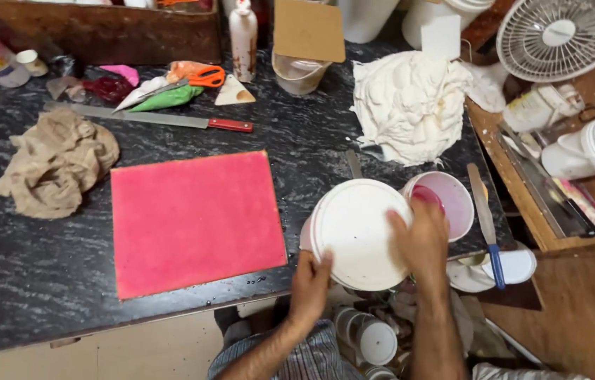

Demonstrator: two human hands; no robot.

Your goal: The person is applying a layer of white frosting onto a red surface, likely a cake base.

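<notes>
Left hand (pixel 309 278): at the near counter edge, fingers curled up against the lower left rim of the white lid (pixel 359 232); the lid hides the fingertips. Right hand (pixel 423 239): palm flat on the lid's right side, fingers close together and pointing away, pressing on its top. The lid sits on a tub at the near right of the black stone counter (pixel 30 274), tilted slightly toward the camera; the tub body is mostly hidden.

Touching the lid's far right: white cup (pixel 445 200) holding pink liquid. Right of the cup: palette knife (pixel 486 222) with a blue handle, lying across the counter edge. Left of the lid, just apart: flat pink sheet (pixel 195 222), square to the counter. Far left: crumpled brown cloth (pixel 54 162). Beyond the sheet: long knife (pixel 153 118) with a red handle, then orange scissors (pixel 202 76). Far right: heap of white cloth (pixel 406 105), fan (pixel 565 35) behind it.
</notes>
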